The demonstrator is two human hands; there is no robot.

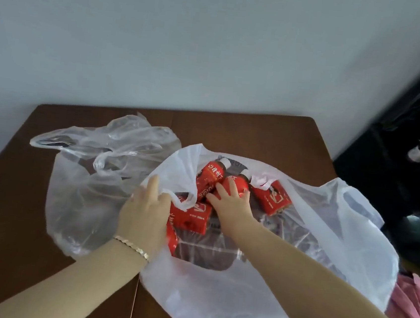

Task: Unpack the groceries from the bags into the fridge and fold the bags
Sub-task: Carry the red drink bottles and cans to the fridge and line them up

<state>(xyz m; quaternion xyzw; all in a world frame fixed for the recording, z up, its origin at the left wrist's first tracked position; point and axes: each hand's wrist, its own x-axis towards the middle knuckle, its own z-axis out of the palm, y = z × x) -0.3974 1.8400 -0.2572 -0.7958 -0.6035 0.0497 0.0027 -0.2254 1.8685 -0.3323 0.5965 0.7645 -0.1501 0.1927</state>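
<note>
The white bag (214, 301) lies open on the near right part of the table (258, 135), its mouth spread wide. Inside it lie several red bottles (273, 200) with white caps, on their sides and touching one another, grouped at the far left of the opening.

The right hand (231, 202) reaches into the bag and grasps one bottle (240, 185) in the middle of the group, fingers curved over its red label. The left hand (144, 209) grips the bag's left rim, with a strip of the plastic caught under its curled fingers, just beside the nearest bottles. A thin gold bracelet (132, 246) sits on the left wrist.

To the left, touching the white bag, a clear bag (83, 197) lies crumpled and slack on the table, its handles twisted toward the far side. I cannot tell whether anything is in it.

The table is dark brown, with a seam running near to far. Pink cloth (411, 304) shows at its near right edge. A pale wall (216, 43) stands behind, and a dark, blurred area fills the far right.
</note>
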